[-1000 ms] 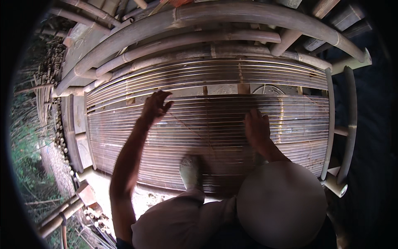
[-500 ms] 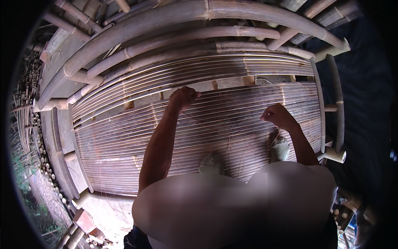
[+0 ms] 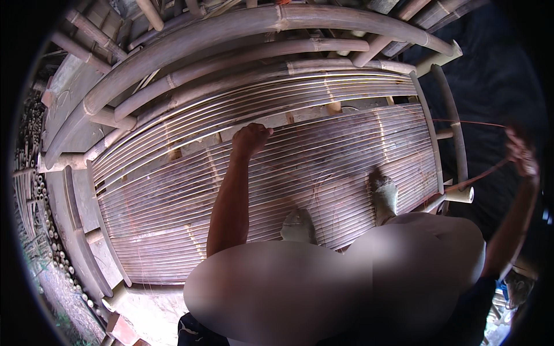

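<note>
Left hand [image 3: 252, 139]: curled up tight over the slats [image 3: 352, 149], middle of the frame; I cannot tell if anything is inside
Right hand [image 3: 522, 153]: far right of the frame, a bit blurry, holding the string [image 3: 470, 121]
String: red, two lines going from the right hand back toward the slats' right end
Slats: long and thin, across the middle, two feet [image 3: 299, 226] on them
Poles [image 3: 346, 21]: thick, round, top of the frame
</note>
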Motion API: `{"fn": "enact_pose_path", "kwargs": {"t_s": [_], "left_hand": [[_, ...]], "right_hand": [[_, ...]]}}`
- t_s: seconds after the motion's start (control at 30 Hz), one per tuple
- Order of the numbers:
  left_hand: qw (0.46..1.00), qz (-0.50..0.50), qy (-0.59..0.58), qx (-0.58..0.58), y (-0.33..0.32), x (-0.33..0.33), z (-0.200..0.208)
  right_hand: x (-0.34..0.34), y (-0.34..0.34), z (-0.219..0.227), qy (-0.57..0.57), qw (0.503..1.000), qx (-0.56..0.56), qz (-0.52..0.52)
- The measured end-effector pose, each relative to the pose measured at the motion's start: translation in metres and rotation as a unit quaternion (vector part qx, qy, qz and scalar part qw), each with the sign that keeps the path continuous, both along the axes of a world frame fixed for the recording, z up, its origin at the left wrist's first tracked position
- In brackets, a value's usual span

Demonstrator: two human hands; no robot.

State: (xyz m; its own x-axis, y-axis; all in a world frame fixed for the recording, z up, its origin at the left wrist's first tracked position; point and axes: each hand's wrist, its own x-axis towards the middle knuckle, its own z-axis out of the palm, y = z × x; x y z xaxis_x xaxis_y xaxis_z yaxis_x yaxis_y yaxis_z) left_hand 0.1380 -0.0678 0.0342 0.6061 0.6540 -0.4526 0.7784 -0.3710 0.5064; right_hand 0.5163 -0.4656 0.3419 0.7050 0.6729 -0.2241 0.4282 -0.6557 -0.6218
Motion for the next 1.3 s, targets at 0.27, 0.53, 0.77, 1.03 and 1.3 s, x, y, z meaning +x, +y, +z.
{"fn": "enact_pose_path", "kwargs": {"t_s": [0.27,0.53,0.77,1.03,1.3], "left_hand": [[0.999,-0.029,-0.021,0.002,-0.007,0.015,-0.007],[0.999,-0.035,-0.034,0.001,-0.007,0.019,-0.004],[0.997,-0.013,-0.066,0.041,-0.011,0.008,-0.016],[0.933,0.027,-0.328,0.146,-0.036,0.036,0.041],[0.903,0.060,-0.395,-0.158,-0.055,0.070,0.041]], "right_hand": [[0.049,-0.156,0.092,-0.219,0.952,-0.102,-0.186],[0.074,-0.004,-0.002,-0.130,0.991,0.006,-0.043],[-0.059,0.220,-0.209,0.104,0.979,0.079,0.155],[-0.136,0.241,-0.245,0.345,0.913,0.091,0.198],[-0.123,0.228,-0.240,0.412,0.883,0.092,0.204]]}}
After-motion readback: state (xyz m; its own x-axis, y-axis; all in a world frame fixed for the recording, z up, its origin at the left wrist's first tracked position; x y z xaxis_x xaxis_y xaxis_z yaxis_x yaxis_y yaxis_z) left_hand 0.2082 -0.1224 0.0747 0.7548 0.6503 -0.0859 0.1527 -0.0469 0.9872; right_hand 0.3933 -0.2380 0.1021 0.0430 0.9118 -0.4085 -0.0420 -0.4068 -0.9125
